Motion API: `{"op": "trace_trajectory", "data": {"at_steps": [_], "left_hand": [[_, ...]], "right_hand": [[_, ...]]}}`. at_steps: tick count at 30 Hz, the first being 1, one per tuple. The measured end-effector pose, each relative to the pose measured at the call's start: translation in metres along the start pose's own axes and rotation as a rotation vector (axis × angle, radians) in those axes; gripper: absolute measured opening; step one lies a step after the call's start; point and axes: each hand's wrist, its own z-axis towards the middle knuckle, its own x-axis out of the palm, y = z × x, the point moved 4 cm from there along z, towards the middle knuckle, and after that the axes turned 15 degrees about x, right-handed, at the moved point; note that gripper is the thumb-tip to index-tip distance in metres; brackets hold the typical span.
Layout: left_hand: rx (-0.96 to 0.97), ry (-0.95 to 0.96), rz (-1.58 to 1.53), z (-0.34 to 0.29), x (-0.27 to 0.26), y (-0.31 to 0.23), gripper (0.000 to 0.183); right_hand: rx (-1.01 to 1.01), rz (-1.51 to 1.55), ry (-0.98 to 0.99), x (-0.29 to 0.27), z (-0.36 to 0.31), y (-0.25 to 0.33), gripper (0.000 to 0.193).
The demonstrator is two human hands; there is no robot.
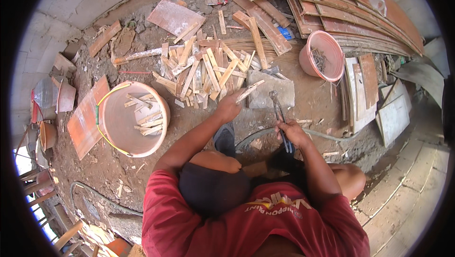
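Observation:
My left hand (230,108) is closed round a short wooden strip (250,90), whose free end reaches over the near left part of a grey concrete block (279,97). In my right hand (293,133) are dark metal pincers (278,109), gripped by the handles. Their jaws point away from me and lie over the block's near side, apart from the strip. A hammer (258,44) with a wooden handle rests at the block's far edge, its metal head toward me. Just beyond my left hand spreads a heap of wooden strips (208,70).
Left of me stands a large pale bucket (108,131) with several wood pieces inside. A pink bucket (309,60) holding nails is at the right. Stacked boards (350,18) fill the far right. A hose (327,137) crosses the dirt near my right arm.

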Motion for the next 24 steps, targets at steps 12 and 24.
{"op": "trace_trajectory", "data": {"at_steps": [12, 24], "left_hand": [[-0.018, -0.023, -0.124, 0.006, -0.022, -0.022, 0.04], [-0.032, 0.036, -0.18, 0.004, -0.014, -0.025, 0.041]], "right_hand": [[-0.098, -0.167, 0.111, 0.005, -0.033, 0.033, 0.051], [-0.133, -0.442, -0.044, 0.019, -0.052, 0.071, 0.049]]}}
